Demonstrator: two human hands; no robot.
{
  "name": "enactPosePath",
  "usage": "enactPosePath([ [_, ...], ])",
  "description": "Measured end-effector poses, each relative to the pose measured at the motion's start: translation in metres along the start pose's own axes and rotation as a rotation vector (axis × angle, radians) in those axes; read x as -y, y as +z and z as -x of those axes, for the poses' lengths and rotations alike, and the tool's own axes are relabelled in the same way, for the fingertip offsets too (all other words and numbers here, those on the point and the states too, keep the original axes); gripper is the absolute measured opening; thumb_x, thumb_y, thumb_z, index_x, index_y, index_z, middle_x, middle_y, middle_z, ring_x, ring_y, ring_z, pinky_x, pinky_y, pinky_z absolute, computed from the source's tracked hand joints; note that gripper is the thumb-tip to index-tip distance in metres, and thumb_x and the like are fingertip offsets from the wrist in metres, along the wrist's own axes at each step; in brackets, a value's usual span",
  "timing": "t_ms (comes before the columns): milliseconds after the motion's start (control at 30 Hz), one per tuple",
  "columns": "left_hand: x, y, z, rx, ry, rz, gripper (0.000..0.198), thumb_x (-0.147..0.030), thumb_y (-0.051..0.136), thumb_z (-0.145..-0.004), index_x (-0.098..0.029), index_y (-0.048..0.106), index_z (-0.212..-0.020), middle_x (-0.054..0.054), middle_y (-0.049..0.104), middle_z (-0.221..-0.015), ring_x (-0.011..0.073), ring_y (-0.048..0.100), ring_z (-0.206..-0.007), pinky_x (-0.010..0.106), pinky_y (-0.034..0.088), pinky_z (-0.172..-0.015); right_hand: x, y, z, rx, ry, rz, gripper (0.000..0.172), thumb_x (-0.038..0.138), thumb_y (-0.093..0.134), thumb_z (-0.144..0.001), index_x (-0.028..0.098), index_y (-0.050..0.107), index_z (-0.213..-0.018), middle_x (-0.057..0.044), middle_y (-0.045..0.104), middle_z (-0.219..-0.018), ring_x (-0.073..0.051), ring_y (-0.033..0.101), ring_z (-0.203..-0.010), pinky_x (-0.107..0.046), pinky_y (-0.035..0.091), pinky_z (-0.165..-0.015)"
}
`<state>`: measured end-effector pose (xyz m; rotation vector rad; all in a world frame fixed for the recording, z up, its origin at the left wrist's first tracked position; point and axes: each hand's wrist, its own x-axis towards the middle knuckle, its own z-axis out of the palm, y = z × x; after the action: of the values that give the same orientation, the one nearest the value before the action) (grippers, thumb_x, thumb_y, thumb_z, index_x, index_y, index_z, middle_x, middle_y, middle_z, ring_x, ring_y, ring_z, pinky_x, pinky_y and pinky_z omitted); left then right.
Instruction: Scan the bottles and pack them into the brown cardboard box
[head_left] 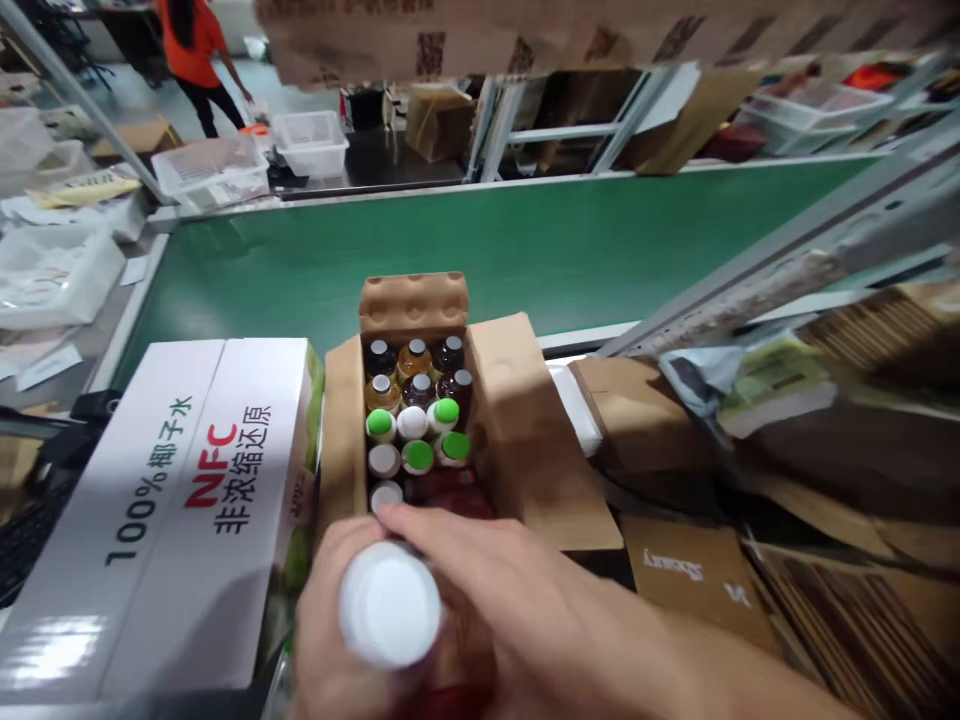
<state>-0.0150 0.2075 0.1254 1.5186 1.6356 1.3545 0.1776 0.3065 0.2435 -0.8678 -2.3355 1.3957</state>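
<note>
Close to the camera, my left hand (319, 620) is wrapped round an upright white-capped bottle (390, 605). From the right comes my right hand (540, 600), bent against the far and right side of that bottle, its other fingers hidden. One of its fingertips lies by the white cap of another bottle (386, 493) inside the carton. The open brown carton (517, 400) holds rows of bottles: dark and amber ones with grey caps (416, 347) at the back, then green caps (418, 457) and white caps. Dark red surfaces show beneath my right hand, too blurred to name.
A white printed box (172, 500) stands left of the carton. Behind runs a green conveyor belt (487, 235). Flattened cardboard (847, 620) and bags crowd the right, below a metal rail (787, 250). Plastic trays (52, 275) are at left. A person in orange (193, 50) stands far back.
</note>
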Motion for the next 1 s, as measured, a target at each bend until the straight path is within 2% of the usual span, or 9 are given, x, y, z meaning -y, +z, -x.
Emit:
enactPosePath([
  [67,-0.022,0.006,-0.014,0.027,0.201,-0.091,0.052,-0.045,0.064,-0.098,-0.019,0.056,-0.143,0.015,0.064,-0.130,0.0252,0.071,-0.118,0.037,0.065,-0.099,0.002,0.006,0.002,-0.161,0.000,-0.069,0.059,0.040,0.083,-0.096,0.026,0.060,-0.148,-0.005,0.073,-0.141,-0.023,0.073,-0.121,-0.029,0.059,-0.105],
  [133,-0.021,0.001,-0.015,0.021,0.249,-0.223,0.065,-0.040,0.064,-0.099,-0.016,0.046,-0.157,0.019,0.058,-0.144,0.0273,0.064,-0.134,0.038,0.060,-0.110,-0.012,0.015,0.005,-0.343,0.077,-0.044,0.041,0.042,0.079,-0.097,0.021,0.068,-0.131,-0.006,0.080,-0.119,-0.021,0.079,-0.098,-0.027,0.064,-0.085],
  [200,-0.001,-0.009,0.001,-0.048,0.135,-0.317,0.064,-0.030,0.067,-0.098,-0.018,0.047,-0.158,0.017,0.058,-0.150,0.0243,0.062,-0.138,0.033,0.057,-0.113,-0.030,0.022,0.012,-0.473,0.147,0.018,0.038,0.042,0.077,-0.096,0.019,0.070,-0.125,-0.007,0.082,-0.111,-0.021,0.080,-0.086,-0.026,0.064,-0.072],
  [300,0.045,-0.013,0.044,-0.128,-0.039,-0.353,0.040,-0.017,0.055,-0.104,-0.023,0.065,-0.142,0.008,0.071,-0.141,0.0167,0.069,-0.131,0.025,0.058,-0.109,-0.040,0.027,0.024,-0.558,0.170,0.092,0.036,0.039,0.079,-0.093,0.022,0.072,-0.123,-0.007,0.083,-0.111,-0.020,0.081,-0.083,-0.024,0.064,-0.069],
  [467,0.086,0.023,0.095,0.023,-0.287,-0.339,0.061,-0.031,0.050,-0.108,-0.013,0.042,-0.165,0.017,0.048,-0.170,0.0264,0.046,-0.159,0.042,0.048,-0.128,-0.032,0.037,0.025,-0.560,0.185,0.139,0.035,0.041,0.078,-0.094,0.022,0.071,-0.122,-0.008,0.083,-0.112,-0.023,0.082,-0.088,-0.024,0.066,-0.069],
  [567,0.088,0.038,0.097,0.092,-0.374,-0.270,0.069,-0.039,0.052,-0.107,-0.011,0.038,-0.168,0.018,0.038,-0.175,0.0296,0.035,-0.164,0.048,0.043,-0.131,-0.043,0.048,0.012,-0.494,0.334,0.083,0.038,0.048,0.074,-0.091,0.020,0.071,-0.117,-0.008,0.084,-0.102,-0.025,0.081,-0.083,-0.030,0.065,-0.067],
  [667,0.092,0.037,0.094,0.146,-0.377,-0.221,0.069,-0.041,0.056,-0.105,-0.012,0.043,-0.166,0.018,0.038,-0.174,0.0307,0.037,-0.162,0.047,0.045,-0.129,-0.062,0.058,0.001,-0.436,0.500,0.034,0.045,0.052,0.071,-0.085,0.020,0.069,-0.115,-0.010,0.083,-0.102,-0.029,0.080,-0.088,-0.036,0.064,-0.073],
  [800,0.104,0.039,0.096,0.122,-0.430,-0.135,0.066,-0.043,0.059,-0.103,-0.017,0.050,-0.163,0.015,0.047,-0.170,0.0292,0.046,-0.157,0.044,0.048,-0.127,-0.082,0.079,-0.002,-0.394,0.642,0.013,0.049,0.053,0.066,-0.082,0.021,0.062,-0.118,-0.013,0.081,-0.113,-0.032,0.078,-0.099,-0.042,0.062,-0.081],
  [1000,0.111,0.061,0.106,-0.065,-0.467,0.007,0.056,-0.041,0.055,-0.104,-0.026,0.058,-0.158,0.009,0.055,-0.166,0.0275,0.054,-0.152,0.040,0.057,-0.118,-0.097,0.125,-0.014,-0.257,0.533,0.023,0.046,0.040,0.070,-0.079,0.023,0.059,-0.119,-0.013,0.076,-0.128,-0.033,0.074,-0.109,-0.043,0.055,-0.094],
])
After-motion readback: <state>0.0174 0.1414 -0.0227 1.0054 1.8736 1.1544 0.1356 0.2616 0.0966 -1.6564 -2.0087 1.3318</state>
